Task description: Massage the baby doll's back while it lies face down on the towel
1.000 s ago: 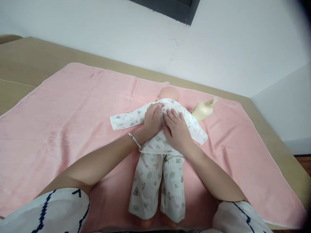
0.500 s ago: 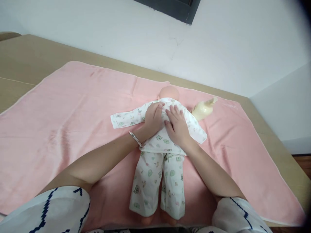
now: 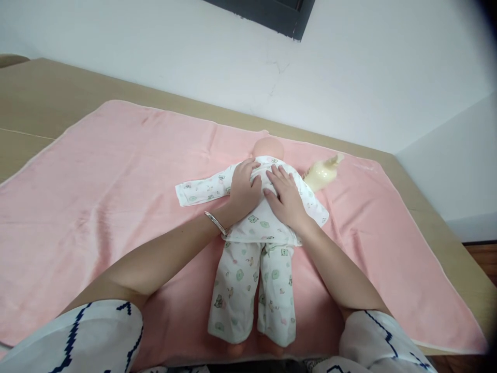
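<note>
A baby doll (image 3: 267,148) lies on a pink blanket (image 3: 128,166), its head away from me and its feet near the front edge. It wears a white printed top (image 3: 264,223) and matching trousers (image 3: 236,295). My left hand (image 3: 245,189) rests on the upper left of the top, fingers extended and thumb apart. On the upper right, my right hand (image 3: 286,199) lies flat with its fingers spread. Neither hand grips anything. The doll's face cannot be seen.
Beside the doll's right shoulder area lies a cream-coloured bottle (image 3: 321,173) with a pump-like top, on its side. The blanket covers much of a wooden table (image 3: 77,83), which stands against a white wall (image 3: 349,77).
My left thumb has moved away from the fingers, and that hand lies flatter on the top. My right hand has shifted slightly. The view has moved a little.
</note>
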Demonstrator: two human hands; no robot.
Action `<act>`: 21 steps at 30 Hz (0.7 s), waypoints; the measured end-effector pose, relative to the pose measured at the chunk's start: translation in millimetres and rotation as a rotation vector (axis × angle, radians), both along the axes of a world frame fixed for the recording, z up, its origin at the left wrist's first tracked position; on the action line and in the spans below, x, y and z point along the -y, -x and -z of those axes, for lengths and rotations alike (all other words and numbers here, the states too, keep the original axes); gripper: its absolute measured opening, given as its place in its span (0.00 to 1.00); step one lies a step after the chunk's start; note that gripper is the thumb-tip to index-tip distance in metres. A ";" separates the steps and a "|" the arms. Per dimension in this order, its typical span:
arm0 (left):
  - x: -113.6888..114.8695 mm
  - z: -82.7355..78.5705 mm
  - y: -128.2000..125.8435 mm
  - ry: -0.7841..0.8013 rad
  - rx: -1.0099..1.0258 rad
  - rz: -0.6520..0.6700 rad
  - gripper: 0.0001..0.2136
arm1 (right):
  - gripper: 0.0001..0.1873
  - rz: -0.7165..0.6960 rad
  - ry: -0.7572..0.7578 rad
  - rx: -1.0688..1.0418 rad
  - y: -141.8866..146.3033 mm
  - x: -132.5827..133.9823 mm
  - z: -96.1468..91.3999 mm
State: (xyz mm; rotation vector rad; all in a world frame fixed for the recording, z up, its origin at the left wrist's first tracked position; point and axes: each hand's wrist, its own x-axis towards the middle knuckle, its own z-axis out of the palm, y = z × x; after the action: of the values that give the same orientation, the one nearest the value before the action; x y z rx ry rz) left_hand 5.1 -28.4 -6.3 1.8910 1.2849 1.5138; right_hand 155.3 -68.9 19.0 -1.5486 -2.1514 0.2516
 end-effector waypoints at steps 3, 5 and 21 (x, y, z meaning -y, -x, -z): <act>3.6 -0.9 -1.1 -0.013 -0.195 -0.029 0.18 | 0.36 0.081 0.034 -0.034 -11.7 -9.7 -0.7; 5.5 -2.5 -2.0 -0.012 -0.318 -0.039 0.19 | 0.39 0.117 0.064 -0.017 -15.7 -12.9 -2.0; 9.5 -18.7 0.0 -0.037 -0.747 -0.046 0.20 | 0.34 0.133 0.070 0.067 1.8 8.0 -10.8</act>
State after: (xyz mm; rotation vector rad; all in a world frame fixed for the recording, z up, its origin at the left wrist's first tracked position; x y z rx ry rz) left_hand 5.1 -37.9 12.4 2.5873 1.5946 0.8503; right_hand 153.5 -76.9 29.8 -1.7555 -2.0989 0.2354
